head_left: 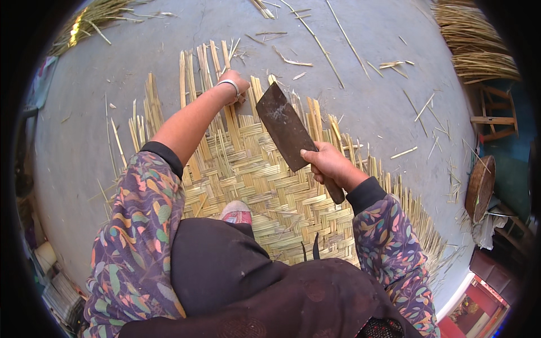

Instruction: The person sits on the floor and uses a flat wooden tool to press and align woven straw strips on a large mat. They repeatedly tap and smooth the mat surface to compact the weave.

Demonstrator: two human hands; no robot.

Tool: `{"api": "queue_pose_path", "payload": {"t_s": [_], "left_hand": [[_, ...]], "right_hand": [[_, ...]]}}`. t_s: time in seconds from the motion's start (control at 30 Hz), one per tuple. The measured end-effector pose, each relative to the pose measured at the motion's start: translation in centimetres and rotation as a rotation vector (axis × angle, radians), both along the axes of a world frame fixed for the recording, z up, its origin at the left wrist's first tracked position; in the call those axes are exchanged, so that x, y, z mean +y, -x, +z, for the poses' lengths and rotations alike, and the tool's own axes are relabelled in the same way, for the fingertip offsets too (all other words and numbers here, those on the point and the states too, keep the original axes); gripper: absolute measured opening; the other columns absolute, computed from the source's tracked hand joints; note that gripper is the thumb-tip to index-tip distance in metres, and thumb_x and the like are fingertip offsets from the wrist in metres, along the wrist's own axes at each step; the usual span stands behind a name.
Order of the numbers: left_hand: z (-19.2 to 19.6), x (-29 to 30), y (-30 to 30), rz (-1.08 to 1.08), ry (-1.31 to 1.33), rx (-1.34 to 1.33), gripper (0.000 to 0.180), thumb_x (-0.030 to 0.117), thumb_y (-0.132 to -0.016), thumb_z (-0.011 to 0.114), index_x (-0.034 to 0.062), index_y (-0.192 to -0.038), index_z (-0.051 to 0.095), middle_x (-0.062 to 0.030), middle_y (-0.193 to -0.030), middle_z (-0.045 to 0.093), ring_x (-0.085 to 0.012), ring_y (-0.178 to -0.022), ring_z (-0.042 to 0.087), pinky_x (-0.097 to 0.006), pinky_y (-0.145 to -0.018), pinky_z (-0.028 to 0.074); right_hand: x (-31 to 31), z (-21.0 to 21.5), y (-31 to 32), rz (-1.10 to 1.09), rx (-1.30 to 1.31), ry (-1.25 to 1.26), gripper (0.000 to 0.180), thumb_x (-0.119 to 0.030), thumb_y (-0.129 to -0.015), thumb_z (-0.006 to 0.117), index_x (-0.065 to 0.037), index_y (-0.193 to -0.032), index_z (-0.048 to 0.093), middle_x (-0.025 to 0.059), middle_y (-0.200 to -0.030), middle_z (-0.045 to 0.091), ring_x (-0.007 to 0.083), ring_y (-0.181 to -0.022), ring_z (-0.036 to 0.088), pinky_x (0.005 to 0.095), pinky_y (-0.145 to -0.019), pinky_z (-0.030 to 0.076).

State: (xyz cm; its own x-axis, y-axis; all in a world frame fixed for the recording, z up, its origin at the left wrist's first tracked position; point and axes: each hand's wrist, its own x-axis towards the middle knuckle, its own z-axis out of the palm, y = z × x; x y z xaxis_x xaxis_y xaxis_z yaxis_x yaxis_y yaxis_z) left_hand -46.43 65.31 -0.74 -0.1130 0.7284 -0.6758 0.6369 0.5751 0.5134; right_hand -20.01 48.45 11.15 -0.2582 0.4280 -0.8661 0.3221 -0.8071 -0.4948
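Observation:
A woven mat of flat, yellowish split-reed strips lies on the floor in front of me and under my shoe. Loose strip ends stick out along its far and right edges. At the far edge my left hand is closed around a reed strip; its fingertips are partly hidden. My right hand grips the handle of a cleaver with a broad, dark, worn blade. The blade is held tilted over the right part of the far edge, its tip pointing away and to the left.
Loose reed pieces are scattered on the grey floor. Reed bundles lie at the far left and far right. Along the right side are a wooden stool and a round basket.

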Motion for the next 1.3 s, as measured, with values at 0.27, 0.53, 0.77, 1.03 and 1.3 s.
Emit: {"api": "queue_pose_path", "payload": {"t_s": [0.27, 0.53, 0.77, 1.03, 1.3], "left_hand": [[1.1, -0.8, -0.3, -0.027, -0.035, 0.01, 0.016, 0.006, -0.085, 0.059, -0.0075, -0.084, 0.067, -0.0176, -0.072, 0.069, -0.0275, -0.059, 0.069, -0.038, -0.052, 0.055], [0.6, -1.0, 0.0, -0.031, -0.051, -0.005, 0.019, 0.008, -0.085, 0.056, -0.0045, -0.079, 0.069, -0.0153, -0.067, 0.069, -0.0259, -0.057, 0.069, -0.036, -0.054, 0.055], [-1.8, -0.4, 0.8, -0.01, -0.02, -0.002, 0.018, 0.01, -0.088, 0.056, -0.0002, -0.079, 0.069, -0.0109, -0.065, 0.068, -0.0208, -0.053, 0.066, -0.034, -0.048, 0.052], [-2.9, 0.3, 1.2, -0.475, -0.056, 0.208, 0.015, 0.012, -0.089, 0.06, 0.0003, -0.09, 0.07, -0.0092, -0.075, 0.071, -0.0169, -0.055, 0.066, -0.031, -0.047, 0.05], [0.4, -0.4, 1.4, 0.076, 0.201, -0.321, 0.026, 0.024, -0.089, 0.073, 0.0042, -0.103, 0.062, -0.0033, -0.085, 0.067, -0.0106, -0.058, 0.061, -0.025, -0.05, 0.043]], "right_hand": [[2.4, -0.8, -1.9, 0.025, 0.016, 0.114, 0.017, -0.022, -0.097, 0.057, -0.006, -0.099, 0.052, -0.0011, -0.063, 0.046, 0.0108, -0.045, 0.045, 0.0291, -0.041, 0.038], [2.1, -0.7, -1.5, 0.008, -0.024, 0.116, 0.017, -0.022, -0.098, 0.058, -0.008, -0.094, 0.05, -0.0019, -0.06, 0.043, 0.0109, -0.042, 0.043, 0.0286, -0.04, 0.038], [3.4, -2.1, -3.2, 0.033, 0.056, 0.18, 0.021, -0.025, -0.097, 0.062, -0.009, -0.094, 0.049, -0.0021, -0.059, 0.043, 0.0099, -0.043, 0.043, 0.0275, -0.04, 0.038], [8.3, -7.9, -4.8, 0.258, 0.057, 0.059, 0.032, -0.03, -0.086, 0.077, -0.003, -0.092, 0.06, -0.0022, -0.064, 0.049, 0.0089, -0.048, 0.042, 0.0271, -0.045, 0.036], [8.2, -6.4, -4.9, 0.314, 0.072, -0.03, 0.029, -0.025, -0.087, 0.075, -0.002, -0.099, 0.063, -0.0016, -0.068, 0.054, 0.0083, -0.051, 0.045, 0.0263, -0.047, 0.037]]}}
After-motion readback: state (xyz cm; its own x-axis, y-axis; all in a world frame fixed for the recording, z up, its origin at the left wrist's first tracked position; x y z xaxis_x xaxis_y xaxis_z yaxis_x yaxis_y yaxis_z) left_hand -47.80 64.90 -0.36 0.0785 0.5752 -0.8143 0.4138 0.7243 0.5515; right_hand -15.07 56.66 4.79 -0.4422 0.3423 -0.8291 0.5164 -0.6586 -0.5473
